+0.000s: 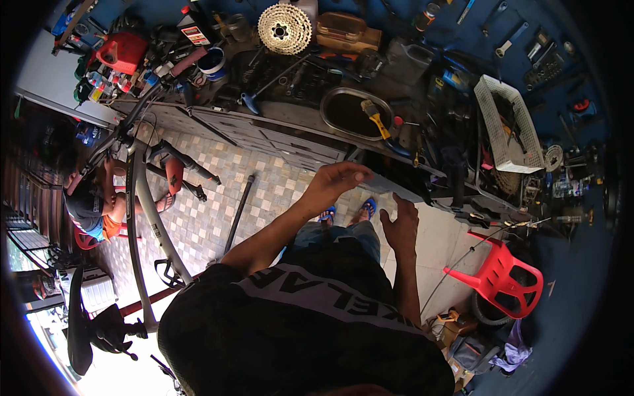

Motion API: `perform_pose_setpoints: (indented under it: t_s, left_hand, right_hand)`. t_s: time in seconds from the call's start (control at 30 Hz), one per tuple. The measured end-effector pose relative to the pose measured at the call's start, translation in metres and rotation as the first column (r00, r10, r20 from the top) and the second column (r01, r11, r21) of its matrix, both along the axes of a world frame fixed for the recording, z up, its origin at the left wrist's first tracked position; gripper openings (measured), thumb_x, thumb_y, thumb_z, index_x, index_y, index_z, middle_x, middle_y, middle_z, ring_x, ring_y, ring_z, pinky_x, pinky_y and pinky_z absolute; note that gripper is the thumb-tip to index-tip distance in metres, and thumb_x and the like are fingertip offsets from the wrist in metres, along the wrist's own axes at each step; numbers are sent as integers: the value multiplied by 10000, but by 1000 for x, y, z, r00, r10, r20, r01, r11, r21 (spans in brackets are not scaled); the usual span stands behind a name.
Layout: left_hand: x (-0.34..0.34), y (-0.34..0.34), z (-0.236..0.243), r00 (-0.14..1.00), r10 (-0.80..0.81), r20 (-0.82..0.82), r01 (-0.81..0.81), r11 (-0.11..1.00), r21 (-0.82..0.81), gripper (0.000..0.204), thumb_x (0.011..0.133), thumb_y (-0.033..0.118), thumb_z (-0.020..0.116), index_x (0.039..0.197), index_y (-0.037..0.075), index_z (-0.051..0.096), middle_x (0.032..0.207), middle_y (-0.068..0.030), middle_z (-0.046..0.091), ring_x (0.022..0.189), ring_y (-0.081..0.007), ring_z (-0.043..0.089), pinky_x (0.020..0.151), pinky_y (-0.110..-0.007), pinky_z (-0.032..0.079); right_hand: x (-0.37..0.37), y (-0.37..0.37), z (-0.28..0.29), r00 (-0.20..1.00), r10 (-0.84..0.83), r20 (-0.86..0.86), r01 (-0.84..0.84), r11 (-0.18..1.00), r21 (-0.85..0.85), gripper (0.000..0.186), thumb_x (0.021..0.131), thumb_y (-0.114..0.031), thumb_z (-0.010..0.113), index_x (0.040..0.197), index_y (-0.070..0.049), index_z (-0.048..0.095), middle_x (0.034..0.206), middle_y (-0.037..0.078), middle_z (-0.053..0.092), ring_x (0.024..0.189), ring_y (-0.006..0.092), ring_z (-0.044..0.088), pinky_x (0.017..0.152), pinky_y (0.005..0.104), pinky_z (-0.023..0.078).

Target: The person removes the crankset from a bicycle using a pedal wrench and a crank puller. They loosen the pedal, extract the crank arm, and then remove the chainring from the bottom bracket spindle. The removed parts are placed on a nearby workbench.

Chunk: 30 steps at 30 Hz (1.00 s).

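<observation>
My left hand (338, 183) is held out in front of the workbench (284, 122), its fingers loosely bent and spread a little. Nothing shows in it. To its right, my right hand (401, 223) is raised with the thumb apart from the fingers, also without anything visible in it. The two hands are apart from each other. Just beyond them is a dark opening (386, 168) in the bench front. Above that, on the bench top, an oval metal tray (323, 109) has a brush with a yellow handle (378, 123) lying across its rim.
A bicycle frame (148, 208) stands at the left, with a seated person (92, 204) behind it. A red plastic chair (505, 277) is at the right. The bench carries a large cassette (284, 30), a white basket (487, 125), a red jug (122, 53) and several tools.
</observation>
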<state>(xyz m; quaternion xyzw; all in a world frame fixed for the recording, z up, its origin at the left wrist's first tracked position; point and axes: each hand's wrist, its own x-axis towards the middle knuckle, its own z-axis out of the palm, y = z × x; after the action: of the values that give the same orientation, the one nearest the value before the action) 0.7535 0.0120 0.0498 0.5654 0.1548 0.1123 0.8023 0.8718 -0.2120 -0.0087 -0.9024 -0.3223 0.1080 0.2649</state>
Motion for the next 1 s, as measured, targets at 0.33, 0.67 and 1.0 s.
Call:
perform_pose_setpoints:
  t_s: [0.33, 0.67, 1.0]
  left_hand:
    - [1, -2, 2, 1000, -19, -5, 19, 1000, 18, 330, 1023, 266, 621, 1258, 43, 683, 1216, -94, 722, 1190, -193, 645, 989, -334, 471]
    - [-3, 1, 1, 999, -19, -39, 20, 999, 26, 338, 1028, 278, 604, 1267, 49, 669, 1245, -91, 714, 1223, -204, 634, 997, -346, 462]
    - [-3, 2, -1, 1000, -10, -21, 10, 1000, 10, 337, 1020, 273, 624, 1270, 51, 670, 1242, -85, 715, 1212, -194, 638, 987, -342, 468]
  right_hand:
    - [-3, -6, -2, 1000, -19, 3, 19, 1000, -24, 555, 851, -264, 776, 1332, -45, 603, 1277, 190, 607, 1216, 396, 551, 1013, 501, 442]
    - [-4, -2, 0, 1000, -20, -6, 20, 999, -30, 558, 840, -225, 775, 1338, -43, 599, 1270, 202, 620, 1219, 394, 556, 1034, 499, 439]
    - [-3, 0, -1, 1000, 1, -18, -2, 999, -49, 554, 853, -245, 766, 1344, -52, 596, 1277, 182, 607, 1221, 386, 551, 1021, 502, 440]
